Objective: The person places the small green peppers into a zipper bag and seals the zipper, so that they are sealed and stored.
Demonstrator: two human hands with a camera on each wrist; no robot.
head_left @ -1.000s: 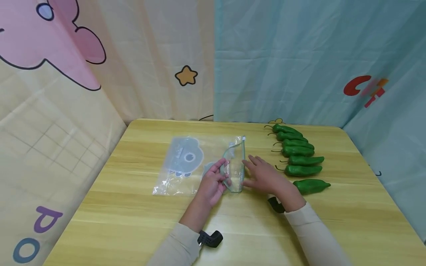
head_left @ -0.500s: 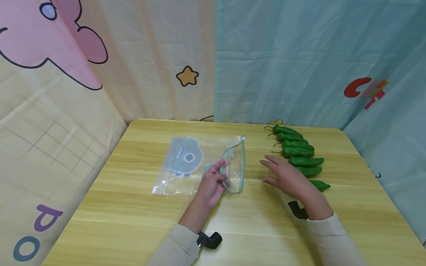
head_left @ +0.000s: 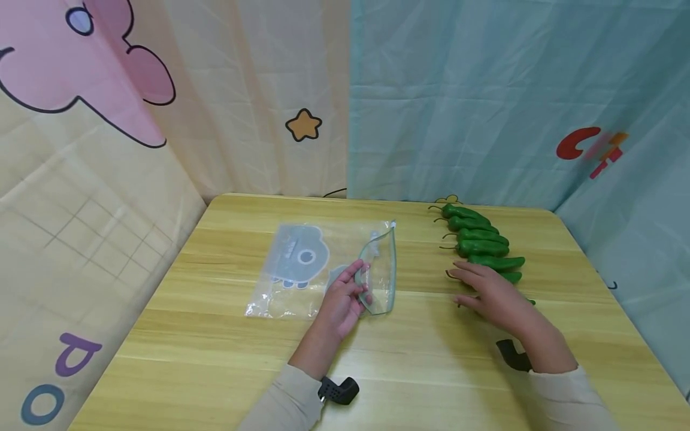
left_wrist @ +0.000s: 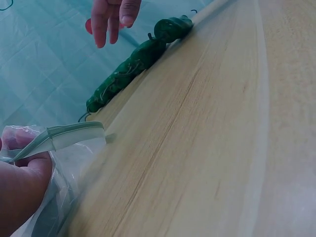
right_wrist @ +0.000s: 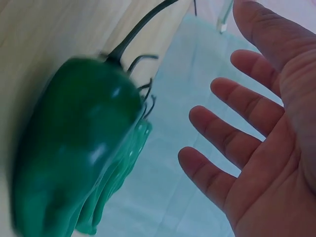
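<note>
A clear zip bag [head_left: 299,254] with a blue cartoon print lies flat on the table, its green-edged mouth facing right and gaping. My left hand [head_left: 341,305] holds the near lip of that mouth, fingers bent at the film; in the left wrist view the rim [left_wrist: 74,133] stands up beside the thumb. Over the near end of a row of green chili peppers [head_left: 482,248] hovers my right hand [head_left: 498,299], fingers spread and the palm empty. It hides most of the nearest peppers in the head view. The right wrist view has one large pepper [right_wrist: 79,148] close beside the hand.
The wooden table [head_left: 215,365] has a back edge along printed curtains [head_left: 458,108], which also rise at both sides. The peppers lie in a column on the right, stems mostly pointing left. A small black camera [head_left: 339,390] is on the left wrist.
My right hand has moved away from the bag's mouth, going right and toward me, to above the near peppers. The left hand and the bag have stayed almost in place.
</note>
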